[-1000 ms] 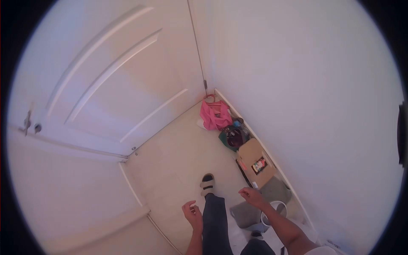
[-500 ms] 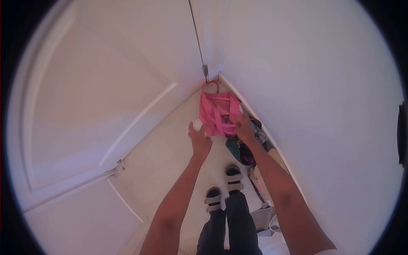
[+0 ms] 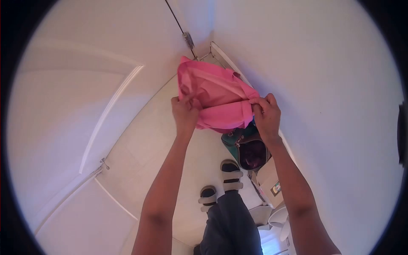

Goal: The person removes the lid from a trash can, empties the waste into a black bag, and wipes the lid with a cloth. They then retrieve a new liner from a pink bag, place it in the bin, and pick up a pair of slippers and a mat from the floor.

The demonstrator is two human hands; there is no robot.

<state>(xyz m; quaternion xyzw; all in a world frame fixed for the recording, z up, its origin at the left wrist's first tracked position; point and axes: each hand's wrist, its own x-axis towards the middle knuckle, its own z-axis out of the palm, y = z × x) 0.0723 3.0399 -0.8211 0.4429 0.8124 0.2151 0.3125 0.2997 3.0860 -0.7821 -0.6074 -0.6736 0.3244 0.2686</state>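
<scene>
By the white panelled door (image 3: 136,40), my L hand (image 3: 185,117) and R hand (image 3: 267,118) grip the pink fabric bag (image 3: 221,91) at its rim (best pulled evenly, w/o twisting).

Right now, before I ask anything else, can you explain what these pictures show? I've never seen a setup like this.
There's no robot here: these are a person's bare hands. Every picture comes from one camera worn on the head, looking forward and down. The right hand grips the edge of an open pink bag; the left hand has its fingers at the opposite side, though how firmly it holds is unclear. Below, on the floor, are a green bag and a cardboard box, near the wall. The person's sandals show too.
</scene>
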